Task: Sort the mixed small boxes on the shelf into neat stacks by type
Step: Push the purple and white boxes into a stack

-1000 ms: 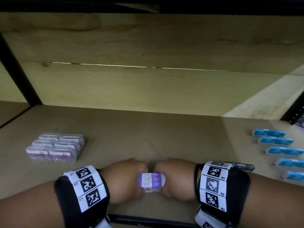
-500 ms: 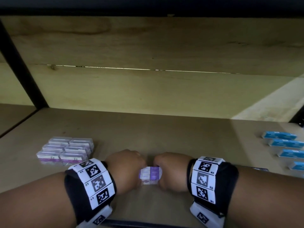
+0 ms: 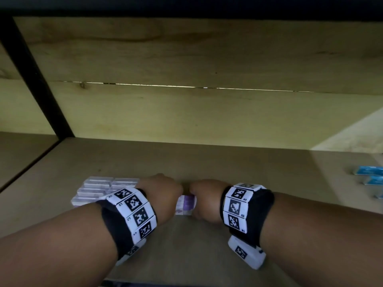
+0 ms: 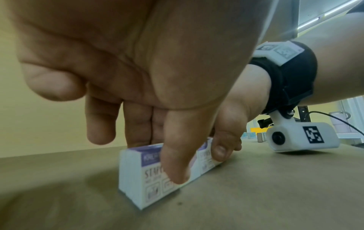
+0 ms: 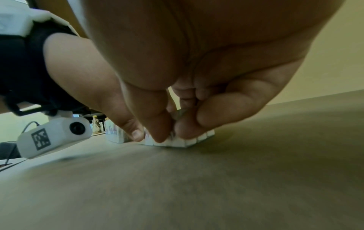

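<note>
I'm pinching a row of purple staple boxes between my left hand and right hand, low on the shelf. Next, I judge, it joins the purple stack at left, squarely.

purple-and-white box — "STA…" partly readable | wristband tags — "R3", "R4"
</note>
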